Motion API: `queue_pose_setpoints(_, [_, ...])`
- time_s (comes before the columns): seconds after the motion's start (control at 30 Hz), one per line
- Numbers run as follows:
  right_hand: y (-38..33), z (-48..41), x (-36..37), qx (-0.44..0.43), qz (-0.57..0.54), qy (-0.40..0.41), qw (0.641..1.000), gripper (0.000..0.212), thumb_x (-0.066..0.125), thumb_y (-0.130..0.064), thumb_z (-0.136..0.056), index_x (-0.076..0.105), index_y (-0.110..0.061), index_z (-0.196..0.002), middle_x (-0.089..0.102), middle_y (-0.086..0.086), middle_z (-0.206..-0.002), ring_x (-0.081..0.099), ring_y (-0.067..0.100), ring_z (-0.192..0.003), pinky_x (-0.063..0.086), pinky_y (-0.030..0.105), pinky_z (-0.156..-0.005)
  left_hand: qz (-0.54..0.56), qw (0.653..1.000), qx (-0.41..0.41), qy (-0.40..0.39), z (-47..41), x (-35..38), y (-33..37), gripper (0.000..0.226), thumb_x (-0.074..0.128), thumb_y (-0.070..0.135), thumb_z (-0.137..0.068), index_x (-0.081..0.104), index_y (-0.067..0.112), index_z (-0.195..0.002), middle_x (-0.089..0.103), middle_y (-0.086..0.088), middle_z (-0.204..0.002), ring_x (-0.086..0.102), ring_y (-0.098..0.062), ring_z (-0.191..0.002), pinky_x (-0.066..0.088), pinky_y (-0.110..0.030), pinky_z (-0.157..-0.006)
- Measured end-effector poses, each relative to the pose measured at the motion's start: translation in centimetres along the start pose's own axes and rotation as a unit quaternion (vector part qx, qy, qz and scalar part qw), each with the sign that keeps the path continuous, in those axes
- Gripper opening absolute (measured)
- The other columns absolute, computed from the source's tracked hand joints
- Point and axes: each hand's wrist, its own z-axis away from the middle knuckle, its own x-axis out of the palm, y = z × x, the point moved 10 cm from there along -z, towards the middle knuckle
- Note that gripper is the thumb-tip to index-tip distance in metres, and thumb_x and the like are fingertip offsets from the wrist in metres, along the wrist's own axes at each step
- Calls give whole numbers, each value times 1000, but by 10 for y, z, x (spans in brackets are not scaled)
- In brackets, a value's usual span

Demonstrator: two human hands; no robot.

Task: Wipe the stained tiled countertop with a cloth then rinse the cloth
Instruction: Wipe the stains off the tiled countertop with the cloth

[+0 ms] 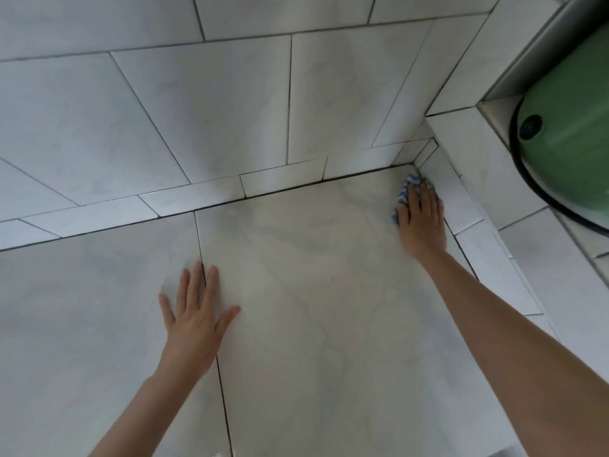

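Note:
A pale marbled tiled countertop (306, 291) with dark grout lines fills the lower view. My right hand (421, 222) lies flat on a blue-and-white patterned cloth (406, 189), pressing it onto the tile in the far right corner where the counter meets the raised edge. Most of the cloth is hidden under the hand. My left hand (197, 311) rests flat on the counter with fingers spread, across a grout line, holding nothing.
A tiled back wall (204, 110) rises behind the counter. A raised tiled ledge (474, 179) borders the right side. Beyond it sits a green basin (570, 136) with a black rim in a steel sink at the top right.

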Motion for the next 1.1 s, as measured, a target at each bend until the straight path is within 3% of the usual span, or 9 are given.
queue_pose_setpoints(0.13, [11,38,1,-1,3,11,1000,60,20,-32,-93,24,-4,-146,2,11,-159,-3,28,-146,-11,39,-116,13,1000,3,0,3,-4,2,73,36,49,-91,-1,23,-148,-11,3,-156,-21,-9,-139,-10,-44,-114])
queue_pose_setpoints(0.27, [15,91,-12,-3,-34,42,999,55,36,-20,-98,20,1,-146,9,16,-157,3,34,-145,-7,41,-117,12,999,26,-14,17,3,9,76,25,62,-88,3,20,-148,-8,-1,-156,-18,-10,-140,-7,-42,-114])
queue_pose_setpoints(0.43, [21,112,14,63,-23,5,998,65,3,-36,-91,10,-9,-151,1,13,-159,-6,31,-145,-6,45,-117,6,998,58,-18,42,15,14,93,-5,76,-76,9,19,-148,-3,-1,-156,-10,-13,-142,-3,-42,-113])
queue_pose_setpoints(0.6, [-79,155,-2,-45,-78,53,995,54,24,-31,-95,37,-9,-143,36,18,-148,31,33,-138,1,37,-114,4,998,61,-34,59,21,14,85,2,68,-77,2,20,-148,-11,4,-154,-16,-9,-140,-6,-40,-115])
queue_pose_setpoints(0.77, [-158,221,-3,-176,-114,52,976,52,30,-36,-95,35,-20,-145,32,10,-151,27,24,-141,13,37,-114,-2,998,59,-36,71,25,14,91,-5,75,-75,2,20,-147,-7,3,-155,-11,-11,-142,-2,-41,-114])
queue_pose_setpoints(0.87, [-130,221,-1,-182,-99,64,976,51,32,-38,-95,39,-21,-143,37,9,-149,30,23,-139,11,35,-114,0,998,55,-38,74,26,18,86,3,66,-76,5,19,-148,-8,2,-154,-12,-12,-141,2,-43,-115])
queue_pose_setpoints(0.93, [-83,204,4,-128,-90,67,985,49,25,-38,-99,41,-18,-141,39,12,-147,30,26,-138,11,35,-113,-3,998,55,-33,75,26,19,91,0,72,-75,7,17,-148,-5,-1,-155,-9,-14,-141,3,-45,-114])
queue_pose_setpoints(1.03, [8,188,26,-33,-44,19,998,61,6,-34,-102,51,-8,-133,39,16,-147,28,36,-138,14,44,-113,-10,998,54,-31,79,30,20,95,-4,75,-75,8,15,-148,-2,-5,-156,-7,-17,-142,4,-46,-114])
queue_pose_setpoints(1.1, [58,192,36,2,-13,11,1000,60,9,-30,-99,52,-1,-130,32,18,-150,23,40,-140,16,51,-114,-10,998,48,-30,80,31,22,88,5,67,-78,7,15,-148,-3,-5,-156,-8,-17,-142,3,-46,-114])
